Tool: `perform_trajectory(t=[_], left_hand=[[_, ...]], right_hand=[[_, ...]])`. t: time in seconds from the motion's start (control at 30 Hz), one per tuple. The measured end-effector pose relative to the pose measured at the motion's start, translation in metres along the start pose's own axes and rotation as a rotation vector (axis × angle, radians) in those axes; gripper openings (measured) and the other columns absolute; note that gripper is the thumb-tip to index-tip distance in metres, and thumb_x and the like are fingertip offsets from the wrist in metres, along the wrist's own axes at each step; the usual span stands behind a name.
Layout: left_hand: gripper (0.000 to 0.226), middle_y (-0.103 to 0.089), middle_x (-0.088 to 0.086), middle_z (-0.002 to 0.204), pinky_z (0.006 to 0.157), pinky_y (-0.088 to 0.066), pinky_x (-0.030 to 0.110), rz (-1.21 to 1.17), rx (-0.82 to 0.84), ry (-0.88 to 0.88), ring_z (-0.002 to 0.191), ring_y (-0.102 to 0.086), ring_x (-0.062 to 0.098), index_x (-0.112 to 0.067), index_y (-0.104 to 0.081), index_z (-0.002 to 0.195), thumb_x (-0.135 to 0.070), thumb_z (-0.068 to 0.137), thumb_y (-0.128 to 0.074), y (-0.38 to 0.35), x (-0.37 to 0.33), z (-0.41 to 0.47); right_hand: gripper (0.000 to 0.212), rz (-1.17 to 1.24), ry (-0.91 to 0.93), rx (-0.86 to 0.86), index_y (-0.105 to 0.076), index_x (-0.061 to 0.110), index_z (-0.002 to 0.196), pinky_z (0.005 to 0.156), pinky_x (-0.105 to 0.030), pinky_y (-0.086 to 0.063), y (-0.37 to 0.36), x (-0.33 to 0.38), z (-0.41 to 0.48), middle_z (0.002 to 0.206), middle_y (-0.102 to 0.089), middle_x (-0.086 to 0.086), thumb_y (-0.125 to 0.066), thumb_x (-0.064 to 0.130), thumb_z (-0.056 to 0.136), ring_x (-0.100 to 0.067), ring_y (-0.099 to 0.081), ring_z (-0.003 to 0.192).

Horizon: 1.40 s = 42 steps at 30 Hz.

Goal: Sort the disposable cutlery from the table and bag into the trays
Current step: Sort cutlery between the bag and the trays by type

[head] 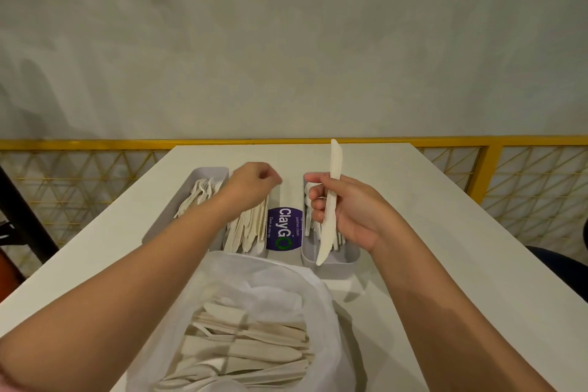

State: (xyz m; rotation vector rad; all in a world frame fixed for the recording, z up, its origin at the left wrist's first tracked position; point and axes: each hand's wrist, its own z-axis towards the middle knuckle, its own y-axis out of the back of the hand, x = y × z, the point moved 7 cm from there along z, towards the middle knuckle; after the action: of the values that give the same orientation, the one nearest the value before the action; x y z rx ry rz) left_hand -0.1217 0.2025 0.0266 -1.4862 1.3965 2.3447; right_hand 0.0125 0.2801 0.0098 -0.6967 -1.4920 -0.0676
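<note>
Three grey trays stand on the white table [413, 232]: a left tray [178, 200] with forks, a middle tray [245, 232] with knives, and a right tray [331, 261] with spoons. My right hand [346, 210] grips a cream disposable knife [334, 162] upright above the right tray. My left hand [251, 184] hovers over the far end of the middle tray with its fingers curled and nothing visible in them. A clear plastic bag [254, 328] at the near edge holds several knives and other cutlery.
A purple "ClayGo" sticker [284, 229] lies on the table between the middle and right trays. A yellow lattice railing [509, 188] runs behind the table, with a pale wall beyond. A dark pole [22, 210] stands at the left.
</note>
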Motion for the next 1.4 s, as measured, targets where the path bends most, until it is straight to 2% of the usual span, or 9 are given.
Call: perform_trajectory(t=[0.23,0.4,0.53,0.67,0.8,0.9,1.03,1.2,1.4], left_hand=[[0.027,-0.063,0.004,0.071,0.061,-0.047,0.023,-0.378,0.332,0.086,0.063,-0.059,0.014,-0.008,-0.062,0.079,-0.016,0.098,-0.043,-0.040,-0.038,-0.038],[0.027,-0.065,0.004,0.076,0.066,-0.049,0.027,-0.491,0.413,0.096,0.067,-0.061,0.016,-0.003,-0.065,0.101,-0.022,0.096,-0.046,-0.051,-0.045,-0.043],[0.020,-0.063,0.002,0.076,0.060,-0.050,0.023,-0.517,0.424,0.019,0.065,-0.059,0.011,-0.011,-0.067,0.090,-0.022,0.096,-0.050,-0.051,-0.050,-0.044],[0.012,-0.062,0.002,0.077,0.058,-0.050,0.022,-0.560,0.432,0.026,0.070,-0.058,0.015,-0.007,-0.062,0.093,-0.016,0.094,-0.054,-0.052,-0.046,-0.044],[0.015,-0.063,0.005,0.080,0.066,-0.048,0.027,-0.579,0.426,0.049,0.071,-0.056,0.017,-0.012,-0.061,0.081,-0.016,0.094,-0.053,-0.051,-0.043,-0.045],[0.019,-0.067,-0.002,0.076,0.064,-0.048,0.024,-0.616,0.443,0.073,0.069,-0.058,0.015,-0.013,-0.061,0.078,-0.015,0.094,-0.052,-0.048,-0.042,-0.047],[0.023,-0.068,-0.002,0.068,0.064,-0.046,0.025,-0.684,0.511,0.134,0.061,-0.060,0.010,-0.014,-0.062,0.079,-0.015,0.096,-0.048,-0.047,-0.040,-0.051],[0.019,-0.062,0.009,0.071,0.054,-0.055,0.025,-0.744,0.521,0.193,0.058,-0.064,0.014,-0.007,-0.057,0.085,-0.009,0.098,-0.043,-0.040,-0.036,-0.054],[0.018,-0.064,0.017,0.077,0.057,-0.059,0.028,-0.718,0.461,0.208,0.059,-0.066,0.020,-0.004,-0.050,0.088,-0.007,0.100,-0.038,-0.037,-0.032,-0.053]], right_hand=[[0.018,0.125,0.085,-0.110,-0.063,0.001,0.100,0.051,-0.021,-0.047,0.007,0.007,0.001,0.071,-0.055,-0.006,-0.049,0.011,0.095,-0.013,-0.051,0.062],[0.028,0.075,0.076,-0.156,-0.065,0.001,0.108,0.066,-0.031,-0.051,0.015,0.006,0.002,0.085,-0.059,-0.007,-0.048,0.020,0.096,-0.018,-0.057,0.074],[0.033,0.067,0.035,-0.104,-0.062,0.000,0.116,0.079,-0.037,-0.055,0.009,0.003,0.002,0.114,-0.064,-0.018,-0.045,0.022,0.098,-0.028,-0.064,0.098],[0.030,-0.106,0.056,-0.142,-0.063,0.006,0.112,0.092,-0.038,-0.049,0.009,0.005,0.001,0.117,-0.063,-0.015,-0.047,0.025,0.097,-0.026,-0.061,0.103],[0.032,-0.321,0.064,-0.226,-0.064,0.016,0.112,0.068,-0.026,-0.042,0.014,0.004,0.001,0.100,-0.065,-0.005,-0.044,0.036,0.097,-0.014,-0.055,0.079],[0.031,-0.288,0.058,-0.187,-0.065,0.013,0.106,0.054,-0.023,-0.036,0.012,0.005,0.000,0.073,-0.055,-0.003,-0.043,0.034,0.098,-0.010,-0.042,0.059],[0.022,-0.250,0.083,-0.108,-0.064,0.006,0.100,0.039,-0.016,-0.032,0.009,0.008,-0.001,0.064,-0.050,-0.002,-0.049,0.022,0.097,-0.006,-0.037,0.046],[0.021,-0.303,0.084,-0.078,-0.062,0.001,0.106,0.044,-0.019,-0.034,0.007,0.009,-0.003,0.063,-0.048,-0.005,-0.049,0.014,0.096,-0.008,-0.040,0.049],[0.024,-0.329,0.107,-0.180,-0.057,0.002,0.114,0.042,-0.020,-0.041,0.013,0.010,-0.003,0.069,-0.059,-0.008,-0.056,0.006,0.091,-0.008,-0.051,0.047]])
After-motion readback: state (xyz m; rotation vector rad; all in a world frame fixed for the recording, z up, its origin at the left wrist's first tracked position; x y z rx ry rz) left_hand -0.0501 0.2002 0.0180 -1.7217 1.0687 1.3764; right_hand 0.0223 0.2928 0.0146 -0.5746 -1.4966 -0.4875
